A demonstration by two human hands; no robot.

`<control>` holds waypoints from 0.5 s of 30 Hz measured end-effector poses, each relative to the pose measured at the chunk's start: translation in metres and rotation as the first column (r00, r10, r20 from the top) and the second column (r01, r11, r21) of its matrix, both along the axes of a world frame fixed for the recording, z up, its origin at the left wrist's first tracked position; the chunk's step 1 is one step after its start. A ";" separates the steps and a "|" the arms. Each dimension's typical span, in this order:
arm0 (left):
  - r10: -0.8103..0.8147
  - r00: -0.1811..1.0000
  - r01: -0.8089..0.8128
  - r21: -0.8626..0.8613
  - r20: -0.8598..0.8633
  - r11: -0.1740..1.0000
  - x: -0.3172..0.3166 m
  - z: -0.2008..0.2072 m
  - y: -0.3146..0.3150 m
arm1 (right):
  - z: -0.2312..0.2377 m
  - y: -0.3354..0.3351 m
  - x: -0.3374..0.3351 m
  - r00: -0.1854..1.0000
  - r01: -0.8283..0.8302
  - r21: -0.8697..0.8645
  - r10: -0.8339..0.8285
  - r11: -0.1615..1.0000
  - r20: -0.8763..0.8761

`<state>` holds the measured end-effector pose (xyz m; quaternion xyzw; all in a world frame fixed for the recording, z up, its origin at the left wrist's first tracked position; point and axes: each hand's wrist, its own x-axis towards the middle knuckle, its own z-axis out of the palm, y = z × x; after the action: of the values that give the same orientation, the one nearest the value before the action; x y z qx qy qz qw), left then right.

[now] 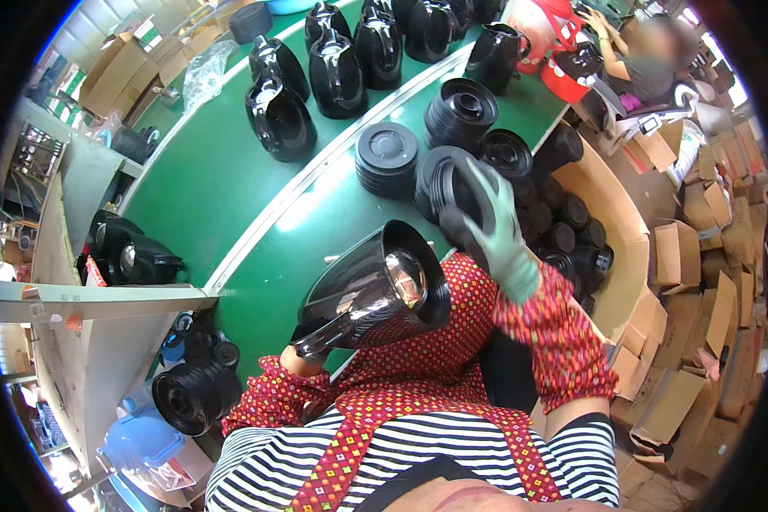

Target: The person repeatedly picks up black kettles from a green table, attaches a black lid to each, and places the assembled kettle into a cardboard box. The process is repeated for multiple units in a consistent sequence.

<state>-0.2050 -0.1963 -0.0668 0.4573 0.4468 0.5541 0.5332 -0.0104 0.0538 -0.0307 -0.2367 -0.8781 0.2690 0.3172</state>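
Note:
My left hand point(299, 362) holds a glossy black jug point(350, 286) lying tilted in front of my chest. Its wide open end faces right and a shiny silvery inner part shows inside. Most of the fingers are hidden behind the jug. To the right, my right hand point(497, 224) wears a pale green glove with dark fingers. It is closed on black round plastic bases point(442, 181) stacked at the table edge; how many it grips I cannot tell. Beside them stand a stack of black discs point(387, 158) and a taller stack of black rings point(461, 111).
Several black jugs point(337, 72) stand across the white rail point(316, 166) on the green table point(196, 171). A cardboard box point(619, 230) of black round parts is at the right. More black rings point(194, 397) lie lower left. A co-worker point(657, 64) sits far right, near red containers point(563, 81).

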 end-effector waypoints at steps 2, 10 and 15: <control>-0.048 0.999 0.048 0.018 0.022 0.999 0.008 -0.001 0.008 | 0.020 -0.044 0.033 0.993 -0.098 -0.123 0.090 0.988 -0.073; -0.192 0.981 0.190 0.065 0.029 0.980 0.047 0.007 0.013 | 0.057 -0.121 0.106 0.985 -0.083 -0.309 0.033 0.948 -0.167; -0.231 0.973 0.230 0.070 0.015 0.971 0.064 0.019 0.016 | 0.059 -0.139 0.140 0.977 -0.076 -0.236 0.025 0.969 -0.212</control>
<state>-0.1406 -0.1802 -0.0475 0.5176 0.3656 0.5084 0.5831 0.1293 -0.0849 0.0281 -0.2217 -0.8066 0.4054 0.3687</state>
